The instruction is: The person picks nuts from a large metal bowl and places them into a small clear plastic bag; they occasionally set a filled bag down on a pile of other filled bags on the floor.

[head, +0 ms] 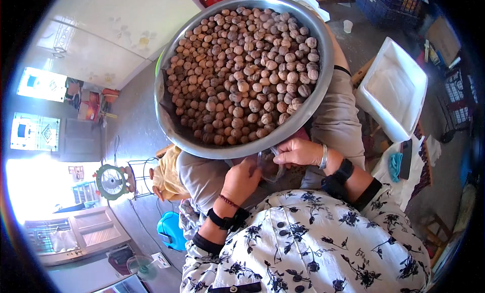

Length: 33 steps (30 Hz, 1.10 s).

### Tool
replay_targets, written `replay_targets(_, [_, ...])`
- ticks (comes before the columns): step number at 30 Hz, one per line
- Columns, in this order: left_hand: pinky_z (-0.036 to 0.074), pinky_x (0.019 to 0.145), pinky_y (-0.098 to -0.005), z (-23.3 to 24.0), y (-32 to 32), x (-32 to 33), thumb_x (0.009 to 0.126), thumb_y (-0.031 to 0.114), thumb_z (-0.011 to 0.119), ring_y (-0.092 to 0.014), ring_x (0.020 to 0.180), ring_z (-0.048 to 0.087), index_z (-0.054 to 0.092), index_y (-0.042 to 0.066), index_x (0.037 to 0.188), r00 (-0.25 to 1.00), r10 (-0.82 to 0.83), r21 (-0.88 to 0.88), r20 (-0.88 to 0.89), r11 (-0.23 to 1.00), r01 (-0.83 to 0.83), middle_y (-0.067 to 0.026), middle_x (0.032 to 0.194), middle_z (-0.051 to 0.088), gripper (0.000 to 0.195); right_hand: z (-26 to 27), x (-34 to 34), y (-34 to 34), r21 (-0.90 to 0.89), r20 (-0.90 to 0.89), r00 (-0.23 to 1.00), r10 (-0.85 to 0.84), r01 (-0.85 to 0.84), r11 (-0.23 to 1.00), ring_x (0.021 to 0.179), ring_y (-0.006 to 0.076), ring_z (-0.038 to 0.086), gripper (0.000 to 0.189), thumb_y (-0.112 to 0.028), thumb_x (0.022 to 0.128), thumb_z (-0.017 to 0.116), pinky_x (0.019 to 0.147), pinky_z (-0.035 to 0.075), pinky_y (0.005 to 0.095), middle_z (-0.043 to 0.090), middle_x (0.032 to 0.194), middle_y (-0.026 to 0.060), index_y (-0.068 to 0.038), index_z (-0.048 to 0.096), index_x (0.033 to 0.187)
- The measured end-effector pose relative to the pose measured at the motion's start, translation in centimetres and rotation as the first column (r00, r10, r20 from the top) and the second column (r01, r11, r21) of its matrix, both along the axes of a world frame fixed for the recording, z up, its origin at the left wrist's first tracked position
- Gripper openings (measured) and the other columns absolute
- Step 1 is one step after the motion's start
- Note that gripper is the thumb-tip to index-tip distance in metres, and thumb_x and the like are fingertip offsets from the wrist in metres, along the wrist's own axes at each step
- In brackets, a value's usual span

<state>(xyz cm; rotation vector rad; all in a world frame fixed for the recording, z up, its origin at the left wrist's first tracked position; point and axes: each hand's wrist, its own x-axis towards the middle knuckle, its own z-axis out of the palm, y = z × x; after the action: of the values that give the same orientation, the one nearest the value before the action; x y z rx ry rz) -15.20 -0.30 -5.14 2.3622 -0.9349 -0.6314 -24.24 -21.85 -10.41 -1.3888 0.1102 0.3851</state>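
Before me stands a large metal basin (322,99) full of walnuts (242,86). Just below its near rim, above my lap, is a clear plastic bag (273,171) with something brownish in it, too blurred to name. My left hand (242,176) has its fingertips pinched together at the bag's left edge. My right hand (299,153) grips the bag's edge from the right, close under the basin rim. A dark red bead bracelet is on my left wrist and a silver bangle on my right one.
At the right is a white foam box (396,90), with a teal cloth (395,167) below it. A white cup (348,26) and dark blue crates (386,7) are farther off at the upper right. On the left are a round fan-like device (112,182) and a blue plastic container (171,231).
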Motion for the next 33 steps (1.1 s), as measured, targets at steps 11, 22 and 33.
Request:
replay_targets(11, [0.05, 0.059, -0.0309, 3.1, 0.1, -0.4, 0.086, 0.009, 0.063, -0.021, 0.063, 0.062, 0.06, 0.0, 0.087, 0.994, -0.066, -0.267, -0.093, 0.963, 0.039, -0.0131, 0.071, 0.062, 0.01, 1.1, -0.6, -1.4, 0.105, -0.042, 0.987, 0.158, -0.153, 0.983, 0.06, 0.0042, 0.054, 0.018, -0.022, 0.088, 0.066, 0.056, 0.044, 0.0206, 0.063, 0.069, -0.0026, -0.005, 0.069, 0.082])
replay_targets(22, [0.051, 0.058, -0.0327, 1.6, 1.2, 0.4, 0.084, 0.006, 0.062, -0.027, 0.061, 0.063, 0.058, 0.001, 0.083, 0.995, -0.067, -0.267, -0.072, 0.963, 0.046, -0.0148, 0.071, 0.063, 0.007, 0.5, -0.1, -0.3, 0.024, -0.087, 0.977, 0.194, -0.192, 0.981, 0.063, 0.0049, 0.054, 0.015, -0.022, 0.088, 0.066, 0.058, 0.044, 0.0215, 0.06, 0.07, -0.004, -0.007, 0.066, 0.083])
replay_targets(33, [0.049, 0.06, -0.0312, 3.4, 1.1, 0.5, 0.087, 0.011, 0.063, -0.019, 0.064, 0.059, 0.061, 0.0, 0.088, 0.986, -0.07, -0.207, -0.152, 0.978, 0.037, -0.0124, 0.072, 0.062, 0.011, 1.7, -0.3, -0.7, 0.109, 0.052, 0.986, 0.158, -0.163, 0.981, 0.069, 0.0065, 0.056, 0.016, -0.016, 0.088, 0.058, 0.066, 0.047, 0.0245, 0.064, 0.075, -0.0024, -0.003, 0.067, 0.084])
